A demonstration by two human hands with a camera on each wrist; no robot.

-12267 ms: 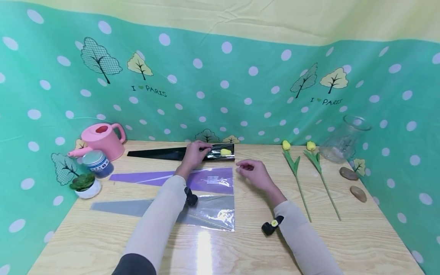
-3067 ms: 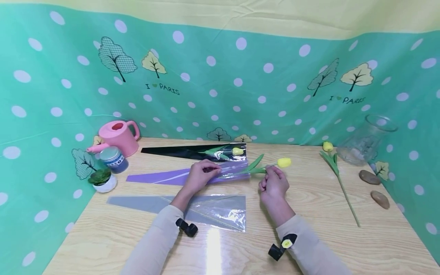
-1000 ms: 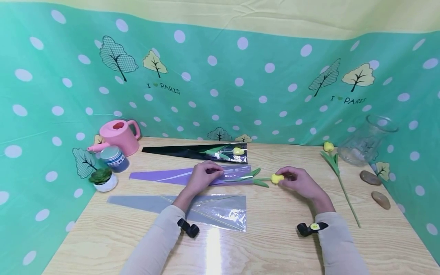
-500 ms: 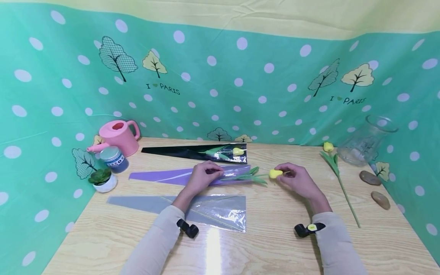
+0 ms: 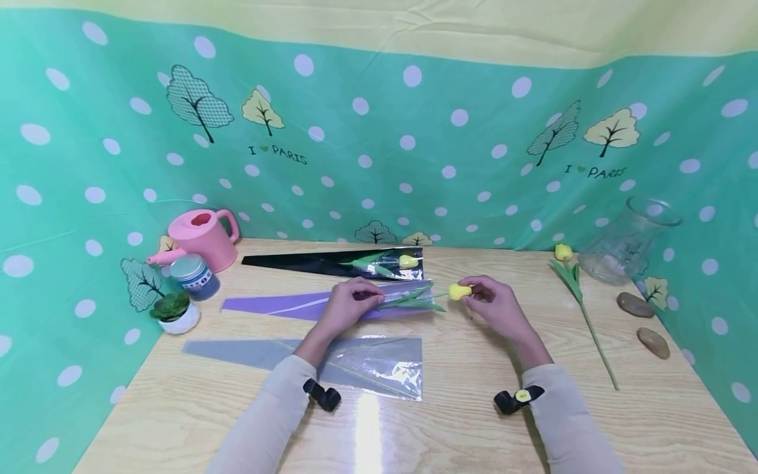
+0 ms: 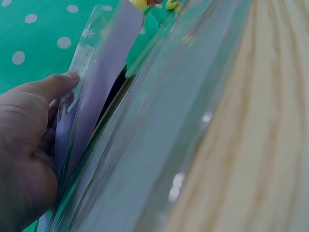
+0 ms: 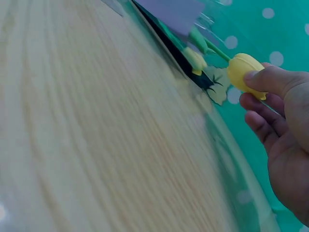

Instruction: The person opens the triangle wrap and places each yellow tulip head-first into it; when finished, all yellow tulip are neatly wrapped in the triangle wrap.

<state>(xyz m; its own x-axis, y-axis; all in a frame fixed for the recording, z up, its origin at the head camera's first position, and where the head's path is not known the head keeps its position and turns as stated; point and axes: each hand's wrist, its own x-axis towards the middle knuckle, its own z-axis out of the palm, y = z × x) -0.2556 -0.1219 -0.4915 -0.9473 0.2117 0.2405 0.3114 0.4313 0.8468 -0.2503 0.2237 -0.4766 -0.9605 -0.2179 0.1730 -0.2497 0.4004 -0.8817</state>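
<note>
My right hand (image 5: 497, 309) pinches the yellow head of an artificial tulip (image 5: 458, 291) between thumb and fingers. The tulip's stem and most of its leaves lie inside a purple flower sleeve (image 5: 260, 304); the head is outside the sleeve's right-hand mouth. With thumb and fingers, my left hand (image 5: 349, 304) pinches the clear front film of that sleeve, lifted a little in the left wrist view (image 6: 79, 113). Behind it lies a black flower sleeve (image 5: 296, 262) with another yellow tulip (image 5: 408, 261) inside. The left fingertips are partly hidden in the head view.
A grey flower sleeve (image 5: 237, 350) lies nearer the front. One loose tulip (image 5: 583, 309) lies at right, near a glass vase (image 5: 616, 257) and two brown stones (image 5: 635, 304). At left stand a pink watering can (image 5: 204, 240), a blue jar (image 5: 198, 280) and a potted succulent (image 5: 174, 313).
One of two loose tulips at right was taken up and put stem-first into the purple sleeve. My right hand shifted from its stem to its head and moved it left; my left hand stayed put lately.
</note>
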